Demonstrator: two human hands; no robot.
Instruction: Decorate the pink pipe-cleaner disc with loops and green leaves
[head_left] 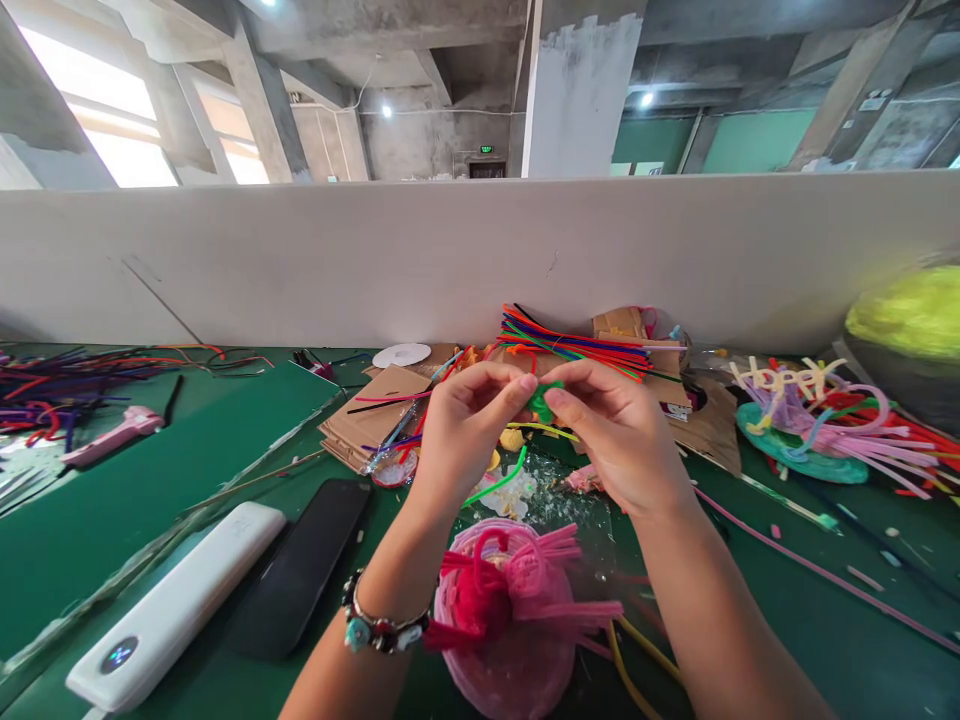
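Observation:
Between my fingertips is a small piece of green pipe cleaner [544, 402], bent into a compact shape, with a loose green end [499, 486] hanging below. My left hand [472, 425] pinches it from the left, thumb against forefinger. From the other side my right hand [615, 430] grips it, thumb and forefinger closed on it. Below my wrists sits a round pink dish [517, 670] holding a red fuzzy ball [481, 598] and pink pipe cleaner bundles [551, 600]. Part of the green piece is hidden by my fingers.
A bundle of multicoloured pipe cleaners [574, 345] lies against the white partition [450, 260]. Cardboard pieces [382, 405] are at centre left. A white power bank [180, 605] and a black phone [307, 565] lie at left. Pink pipe cleaners on a teal disc [795, 450] rest at right.

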